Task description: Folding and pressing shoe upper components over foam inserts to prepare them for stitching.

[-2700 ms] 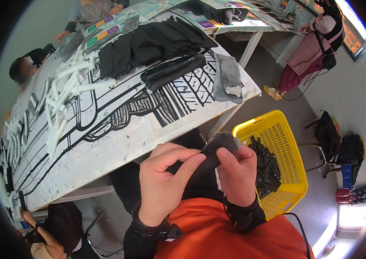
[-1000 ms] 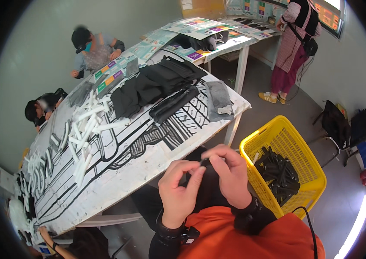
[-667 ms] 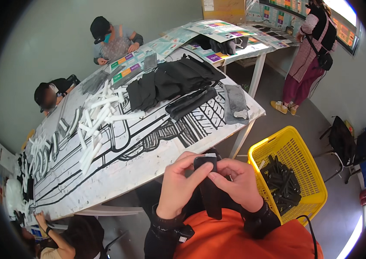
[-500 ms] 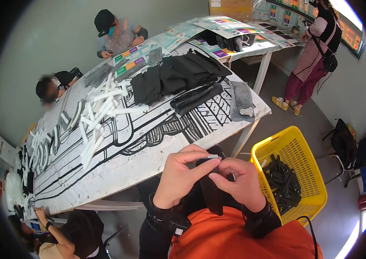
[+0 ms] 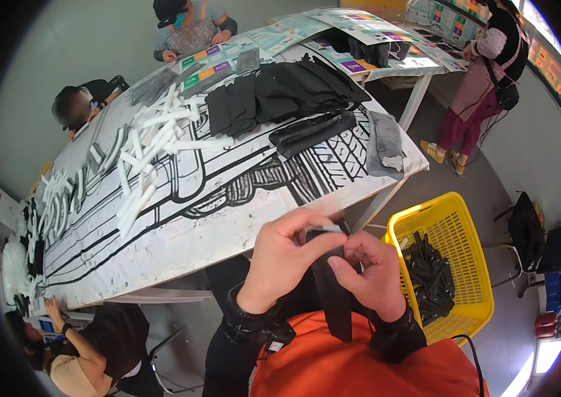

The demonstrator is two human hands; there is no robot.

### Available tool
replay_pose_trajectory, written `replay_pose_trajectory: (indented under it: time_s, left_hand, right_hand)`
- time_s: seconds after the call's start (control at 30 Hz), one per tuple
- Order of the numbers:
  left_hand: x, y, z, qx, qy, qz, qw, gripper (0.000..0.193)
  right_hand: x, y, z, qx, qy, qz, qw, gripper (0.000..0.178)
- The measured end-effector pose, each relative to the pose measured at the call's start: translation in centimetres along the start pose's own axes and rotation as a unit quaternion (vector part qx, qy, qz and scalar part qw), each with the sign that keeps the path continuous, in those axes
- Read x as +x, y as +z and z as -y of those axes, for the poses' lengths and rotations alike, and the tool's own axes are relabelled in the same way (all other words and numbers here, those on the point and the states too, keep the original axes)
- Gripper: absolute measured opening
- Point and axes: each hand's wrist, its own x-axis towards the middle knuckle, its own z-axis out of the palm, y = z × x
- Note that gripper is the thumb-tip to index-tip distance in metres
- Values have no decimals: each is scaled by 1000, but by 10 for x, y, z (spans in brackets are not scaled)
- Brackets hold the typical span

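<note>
In front of my body hangs a black strip of cloth-like material (image 5: 335, 301), its lower end over my orange top. My left hand (image 5: 286, 259) is closed on the strip's upper end, thumb on top. A small pale grey-white piece (image 5: 331, 229) shows at that end, under the left thumb; how it joins the strip is hidden. My right hand (image 5: 374, 270) is closed too, its thumb and fingers pinching the strip's right edge just beside the left fingertips. Close to the right hand stands a yellow plastic basket (image 5: 456, 245) holding many short black rolls (image 5: 429, 278).
A white table (image 5: 181, 255) with black line drawings carries a pile of white foam rods (image 5: 155, 142), stacked black cloth pieces (image 5: 280, 99) and grey strips (image 5: 384, 142). Several other people sit or stand around it. A chair (image 5: 525, 228) stands beyond the basket.
The view has shifted a little. More of the black strip's upper part now shows between my hands, which still hold it. The basket and the table's contents look the same.
</note>
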Motion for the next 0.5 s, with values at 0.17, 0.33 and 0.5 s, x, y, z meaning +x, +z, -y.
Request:
replay_pose_trajectory:
  time_s: [0.17, 0.33, 0.5]
  left_hand:
    - [-12, 4, 3, -5, -9, -92, 996, 17]
    - [-8, 12, 16, 59, 44, -89, 993, 30]
    - [-25, 13, 23, 72, 65, -75, 992, 29]
  right_hand:
    - [-4, 4, -8, -10, -29, -14, 999, 19]
    - [-5, 12, -8, 15, -17, -52, 998, 18]
    - [-5, 22, -9, 20, -33, -95, 995, 16]
